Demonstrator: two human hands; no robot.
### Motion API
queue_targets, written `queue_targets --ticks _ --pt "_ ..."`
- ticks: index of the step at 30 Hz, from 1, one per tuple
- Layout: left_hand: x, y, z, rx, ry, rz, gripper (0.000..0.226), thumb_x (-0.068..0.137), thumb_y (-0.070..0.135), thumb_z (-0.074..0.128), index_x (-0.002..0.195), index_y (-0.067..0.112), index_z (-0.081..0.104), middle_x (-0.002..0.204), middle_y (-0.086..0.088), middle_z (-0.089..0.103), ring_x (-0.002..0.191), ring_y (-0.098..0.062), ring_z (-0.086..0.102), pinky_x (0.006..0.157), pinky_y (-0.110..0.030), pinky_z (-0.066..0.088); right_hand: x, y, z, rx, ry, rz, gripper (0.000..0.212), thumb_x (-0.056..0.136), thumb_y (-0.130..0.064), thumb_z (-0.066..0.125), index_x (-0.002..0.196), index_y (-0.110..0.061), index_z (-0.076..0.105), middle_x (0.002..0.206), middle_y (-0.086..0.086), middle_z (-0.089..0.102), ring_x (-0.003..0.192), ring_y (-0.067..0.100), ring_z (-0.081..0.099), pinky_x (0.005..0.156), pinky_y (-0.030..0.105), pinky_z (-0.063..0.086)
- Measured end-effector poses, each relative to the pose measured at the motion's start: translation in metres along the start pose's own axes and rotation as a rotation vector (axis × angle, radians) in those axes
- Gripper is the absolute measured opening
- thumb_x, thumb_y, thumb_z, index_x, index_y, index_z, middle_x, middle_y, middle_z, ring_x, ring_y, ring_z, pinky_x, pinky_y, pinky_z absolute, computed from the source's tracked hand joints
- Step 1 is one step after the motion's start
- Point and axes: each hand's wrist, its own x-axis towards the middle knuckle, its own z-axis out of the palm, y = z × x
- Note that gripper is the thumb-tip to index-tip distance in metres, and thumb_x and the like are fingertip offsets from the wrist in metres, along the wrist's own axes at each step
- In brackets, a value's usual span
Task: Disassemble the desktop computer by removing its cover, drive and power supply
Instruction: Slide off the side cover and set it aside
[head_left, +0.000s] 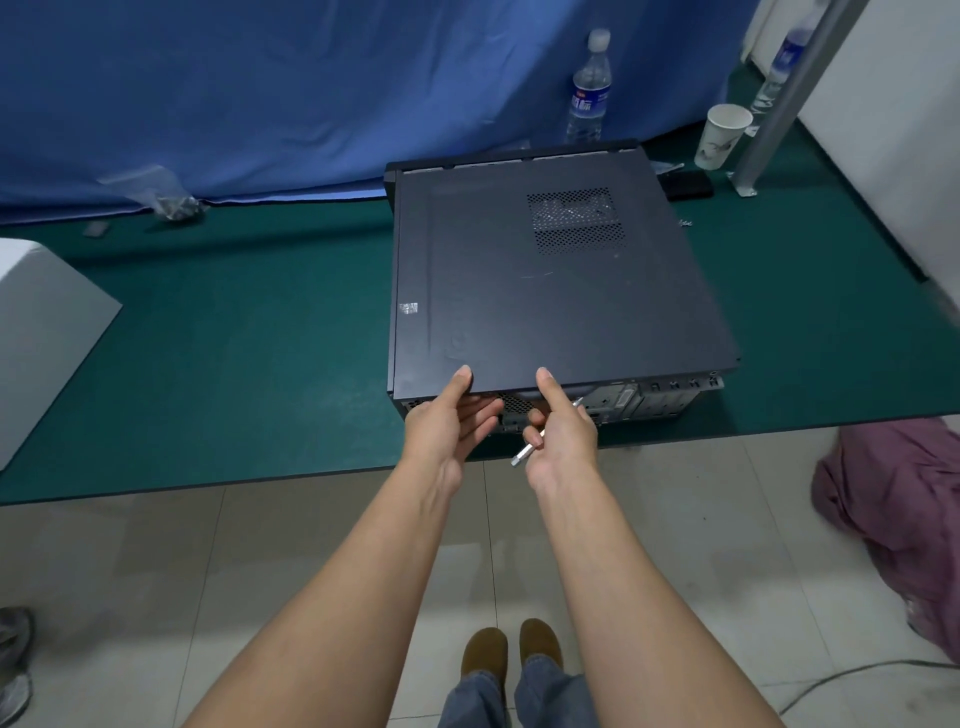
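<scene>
A black desktop computer lies on its side on the green table mat (234, 364), rear panel (649, 402) facing me. Its dark side cover (545, 291), with a perforated vent near the far right, sits on top, near edge slightly past the case. My left hand (452, 421) pinches the cover's near edge, thumb on top and fingers underneath. My right hand (558, 421) also has its thumb on that edge, while its curled fingers hold a small silver screwdriver (530, 447) that points down-left.
A water bottle (589, 88), a paper cup (722, 135), a black device (688, 185) and a metal post (784, 98) stand behind the computer. A plastic bag of parts (166, 200) lies far left, a white box (36, 332) at left. Purple cloth (904, 514) is on the floor at right.
</scene>
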Motion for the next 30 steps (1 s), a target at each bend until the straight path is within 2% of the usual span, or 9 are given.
queue_targets --ticks 6,10,13,17,20,23,26,28,30 --pt "-0.014 0.016 0.000 -0.016 -0.067 0.001 0.026 0.087 0.029 0.068 0.081 0.006 0.057 0.069 -0.008 0.072 0.069 -0.018 0.073 0.055 -0.024 0.057 -0.006 -0.010 0.002 0.099 -0.051 0.021 0.021 0.081 -0.019 0.073 0.082 -0.014 0.053 0.061 -0.003 0.041 0.043 0.004 0.033 0.032 0.015 0.022" --pt "-0.025 0.035 -0.007 0.062 -0.181 0.006 0.023 0.089 0.029 0.065 0.084 0.007 0.062 0.082 -0.010 0.074 0.077 -0.019 0.073 0.059 -0.024 0.057 -0.017 -0.015 0.009 0.208 -0.032 -0.015 0.022 0.080 -0.019 0.074 0.086 -0.014 0.054 0.067 -0.003 0.046 0.043 0.005 0.033 0.033 0.017 0.022" --pt "-0.032 0.050 -0.003 0.053 -0.220 0.068 0.020 0.091 0.022 0.062 0.080 0.005 0.063 0.081 -0.013 0.074 0.078 -0.023 0.073 0.061 -0.025 0.058 -0.025 -0.025 0.014 0.286 -0.030 -0.044 0.035 0.080 -0.022 0.074 0.109 -0.013 0.056 0.082 -0.002 0.053 0.042 0.005 0.032 0.034 0.016 0.023" --pt "-0.042 0.063 0.012 -0.130 -0.279 0.029 0.016 0.096 0.013 0.053 0.082 0.006 0.053 0.073 -0.019 0.071 0.074 -0.030 0.073 0.059 -0.027 0.059 -0.032 -0.050 0.023 0.172 -0.018 -0.206 0.072 0.078 -0.028 0.076 0.140 -0.019 0.040 0.092 -0.004 0.059 0.049 0.004 0.038 0.036 0.014 0.030" --pt "-0.044 0.072 0.018 -0.120 -0.319 0.044 0.015 0.095 0.014 0.054 0.084 0.003 0.054 0.074 -0.019 0.071 0.076 -0.030 0.073 0.059 -0.027 0.058 -0.037 -0.069 0.033 0.074 -0.070 -0.244 0.051 0.078 -0.023 0.075 0.123 -0.019 0.050 0.096 -0.001 0.062 0.054 0.005 0.042 0.034 0.012 0.032" --pt "-0.047 0.084 0.016 -0.073 -0.348 0.000 0.011 0.092 0.013 0.057 0.088 0.004 0.061 0.084 -0.018 0.073 0.080 -0.028 0.073 0.063 -0.029 0.060 -0.042 -0.083 0.039 0.122 -0.079 -0.232 0.026 0.080 -0.006 0.069 0.099 -0.013 0.053 0.081 -0.001 0.061 0.040 0.003 0.035 0.033 0.015 0.026" --pt "-0.043 0.099 0.007 -0.175 -0.255 0.023 0.011 0.087 0.013 0.063 0.097 0.008 0.061 0.105 -0.016 0.068 0.091 -0.027 0.069 0.076 -0.031 0.058 -0.046 -0.095 0.043 0.145 -0.024 -0.256 0.020 0.077 -0.005 0.069 0.083 -0.014 0.052 0.073 0.000 0.058 0.032 0.004 0.042 0.031 0.015 0.028" --pt "-0.041 0.110 -0.001 0.012 -0.125 0.207 0.035 0.085 0.016 0.067 0.118 0.012 0.056 0.124 -0.006 0.059 0.110 -0.021 0.057 0.088 -0.030 0.047 -0.049 -0.106 0.047 0.131 -0.006 -0.283 0.021 0.074 -0.010 0.071 0.085 -0.014 0.053 0.080 0.002 0.060 0.051 0.012 0.053 0.037 0.018 0.037" --pt "-0.046 0.124 -0.002 0.401 -0.098 0.489 0.046 0.084 0.022 0.069 0.128 0.026 0.054 0.127 0.009 0.053 0.118 -0.008 0.048 0.089 -0.023 0.036 -0.054 -0.121 0.053 0.143 0.000 -0.317 0.030 0.070 -0.013 0.072 0.095 -0.012 0.055 0.102 0.007 0.062 0.085 0.025 0.061 0.059 0.034 0.053"
